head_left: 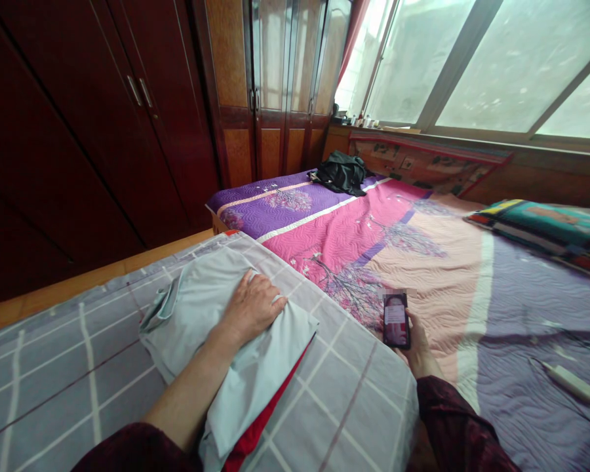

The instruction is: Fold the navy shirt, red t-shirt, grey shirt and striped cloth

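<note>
Looking at a grey checked surface [354,367] up front, rumpled pale fabric [201,288] right on top, bit of red cloth [260,426] showing along its edge. Right beside, a quilt-covered bed [432,282] with a black clothing bundle [341,172] at the far end, colourful pillow [550,229] off right, white corded gadget [570,382] nearer.

Smooth, matt cloth garment [204,282]

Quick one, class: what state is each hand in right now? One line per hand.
Left hand: open, resting palm-down on the pale cloth.
Right hand: closed, holding the phone.
</note>
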Tool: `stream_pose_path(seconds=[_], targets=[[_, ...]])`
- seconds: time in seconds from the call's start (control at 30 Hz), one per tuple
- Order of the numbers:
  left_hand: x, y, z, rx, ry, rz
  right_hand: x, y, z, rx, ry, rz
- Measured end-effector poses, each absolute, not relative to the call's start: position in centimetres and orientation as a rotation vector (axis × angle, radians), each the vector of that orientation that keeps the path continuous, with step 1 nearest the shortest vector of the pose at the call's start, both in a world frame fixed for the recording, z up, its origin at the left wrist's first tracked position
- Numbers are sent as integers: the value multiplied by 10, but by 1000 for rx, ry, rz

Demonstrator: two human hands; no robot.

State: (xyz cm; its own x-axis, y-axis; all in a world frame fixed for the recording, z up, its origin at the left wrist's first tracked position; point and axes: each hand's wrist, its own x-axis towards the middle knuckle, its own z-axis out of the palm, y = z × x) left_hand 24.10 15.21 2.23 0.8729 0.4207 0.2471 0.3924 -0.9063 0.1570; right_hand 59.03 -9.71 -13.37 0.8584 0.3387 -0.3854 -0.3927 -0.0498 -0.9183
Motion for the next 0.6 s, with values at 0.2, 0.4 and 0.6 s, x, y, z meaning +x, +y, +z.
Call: stream_pose_path(seconds=[0.2,0.4,0.6], targets=[[240,149,25,2953,643,449,599,-94,-137,-1323,14,838],[239,147,27,2968,661,451,603,-81,-140,-1269,-4,868],[240,146,29,3011,658,446,603,-73,-138,-1271,-16,881]])
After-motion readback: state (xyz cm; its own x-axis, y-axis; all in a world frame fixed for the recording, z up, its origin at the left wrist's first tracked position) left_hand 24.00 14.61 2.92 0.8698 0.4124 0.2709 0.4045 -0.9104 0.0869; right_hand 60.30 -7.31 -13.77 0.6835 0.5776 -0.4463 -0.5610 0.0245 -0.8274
